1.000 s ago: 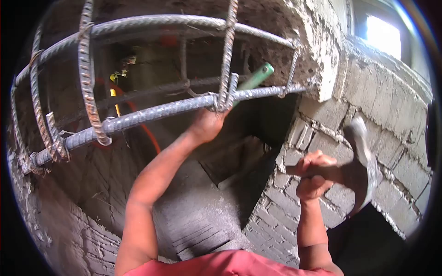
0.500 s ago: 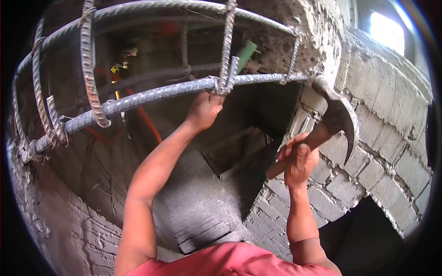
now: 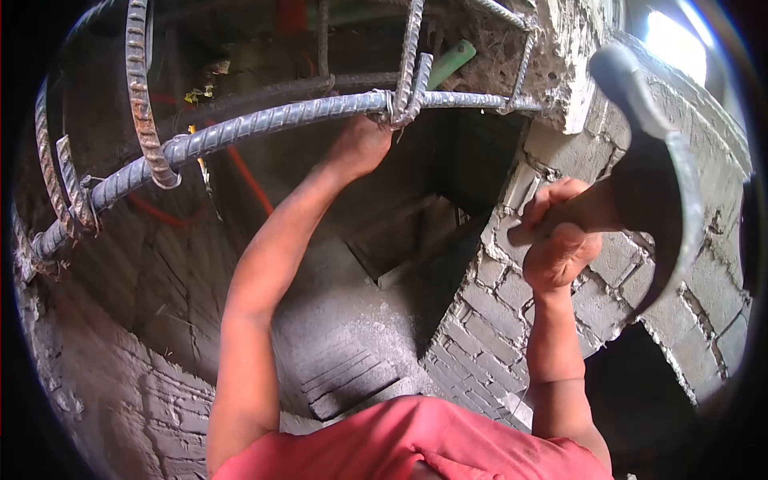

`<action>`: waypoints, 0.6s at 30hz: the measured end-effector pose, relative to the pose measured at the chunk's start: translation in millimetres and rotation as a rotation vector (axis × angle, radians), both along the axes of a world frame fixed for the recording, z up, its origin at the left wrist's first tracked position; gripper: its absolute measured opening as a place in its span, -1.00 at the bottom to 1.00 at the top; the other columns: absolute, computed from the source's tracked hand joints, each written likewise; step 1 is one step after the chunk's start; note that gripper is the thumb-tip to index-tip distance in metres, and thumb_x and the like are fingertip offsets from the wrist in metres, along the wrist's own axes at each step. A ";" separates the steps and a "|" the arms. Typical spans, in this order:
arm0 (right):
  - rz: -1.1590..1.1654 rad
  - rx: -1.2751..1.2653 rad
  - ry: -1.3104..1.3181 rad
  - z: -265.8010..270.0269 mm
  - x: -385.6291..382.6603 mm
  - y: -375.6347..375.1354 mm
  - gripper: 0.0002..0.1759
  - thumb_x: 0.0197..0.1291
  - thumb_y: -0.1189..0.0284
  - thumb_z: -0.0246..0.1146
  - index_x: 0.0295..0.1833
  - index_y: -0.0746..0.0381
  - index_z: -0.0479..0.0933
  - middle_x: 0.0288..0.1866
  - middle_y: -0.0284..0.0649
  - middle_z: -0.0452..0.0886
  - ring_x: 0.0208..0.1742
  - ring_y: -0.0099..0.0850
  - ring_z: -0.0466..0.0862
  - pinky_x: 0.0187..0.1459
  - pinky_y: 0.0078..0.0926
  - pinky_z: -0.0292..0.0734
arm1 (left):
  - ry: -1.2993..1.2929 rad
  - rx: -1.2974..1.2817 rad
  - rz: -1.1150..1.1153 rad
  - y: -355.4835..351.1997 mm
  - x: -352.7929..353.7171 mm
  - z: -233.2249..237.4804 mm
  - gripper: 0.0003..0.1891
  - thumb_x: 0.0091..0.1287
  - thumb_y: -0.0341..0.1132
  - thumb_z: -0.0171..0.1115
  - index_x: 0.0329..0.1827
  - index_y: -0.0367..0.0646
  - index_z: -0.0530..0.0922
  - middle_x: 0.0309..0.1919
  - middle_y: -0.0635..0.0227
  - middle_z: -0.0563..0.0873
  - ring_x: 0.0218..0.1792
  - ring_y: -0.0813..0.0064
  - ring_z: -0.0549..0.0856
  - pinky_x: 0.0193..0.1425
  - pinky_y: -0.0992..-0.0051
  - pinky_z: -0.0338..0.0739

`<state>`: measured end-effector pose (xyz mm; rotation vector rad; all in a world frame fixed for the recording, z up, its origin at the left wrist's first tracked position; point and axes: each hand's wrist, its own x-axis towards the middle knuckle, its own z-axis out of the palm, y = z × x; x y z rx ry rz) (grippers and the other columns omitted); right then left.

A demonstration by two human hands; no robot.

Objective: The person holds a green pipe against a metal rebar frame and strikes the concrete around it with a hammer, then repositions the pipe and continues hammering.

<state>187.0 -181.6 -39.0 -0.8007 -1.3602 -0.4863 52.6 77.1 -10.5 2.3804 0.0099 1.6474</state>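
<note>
My right hand [image 3: 560, 248] is wrapped round the short wooden handle of a claw hammer [image 3: 652, 184], raised at the right with its curved claw pointing down. The hammer head is blurred by motion. My left hand [image 3: 364, 148] is closed just under a thick ribbed steel rebar [image 3: 280, 116], where an upright stirrup [image 3: 410, 60] crosses it. Its fingers are mostly hidden behind the bar, so what they grip cannot be made out. A green piece [image 3: 452, 64] sticks out behind the stirrup, above that hand.
More rusty stirrups [image 3: 142, 92] hang along the rebar to the left. A rough concrete column [image 3: 568, 72] and a grey block wall [image 3: 512, 296] stand at the right. Below lies a dusty grey surface [image 3: 336, 320]. An orange line [image 3: 250, 180] runs behind the bars.
My right hand has swung the hammer up and to the right, away from the rebar and column. The left hand stays by the same crossing; the whole view has shifted a little.
</note>
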 end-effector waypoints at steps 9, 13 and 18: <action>-0.454 -0.367 -0.041 39.0 10.3 34.8 -0.53 0.51 0.05 0.02 -0.10 0.30 0.46 -0.59 -0.22 0.41 -0.55 -0.48 0.41 -0.46 -0.38 0.38 | 0.062 0.165 0.192 -22.2 -19.1 20.9 -0.65 0.54 -0.08 0.08 -0.02 -0.22 0.59 -0.26 0.04 0.69 -0.22 0.00 0.66 -0.15 0.15 0.52; -0.221 -0.192 -0.003 25.1 -0.5 11.3 -0.55 0.51 0.12 0.05 -0.27 0.28 0.49 -0.60 -0.17 0.47 -0.62 -0.40 0.52 -0.54 -0.43 0.36 | 0.112 0.204 0.336 -0.2 -12.1 12.6 -0.74 0.51 -0.19 0.12 -0.02 -0.21 0.59 -0.25 -0.01 0.70 -0.21 -0.08 0.67 -0.17 0.09 0.53; 0.321 0.506 -0.210 47.0 -26.1 22.8 -0.48 0.43 -0.11 0.03 -0.20 0.18 0.41 -0.48 -0.33 0.39 -0.56 -0.54 0.37 -0.55 -0.55 0.34 | 0.101 0.271 0.315 -12.4 -17.6 20.9 -0.74 0.49 -0.27 0.11 0.11 -0.22 0.55 -0.19 -0.06 0.69 -0.14 -0.09 0.68 -0.12 0.07 0.55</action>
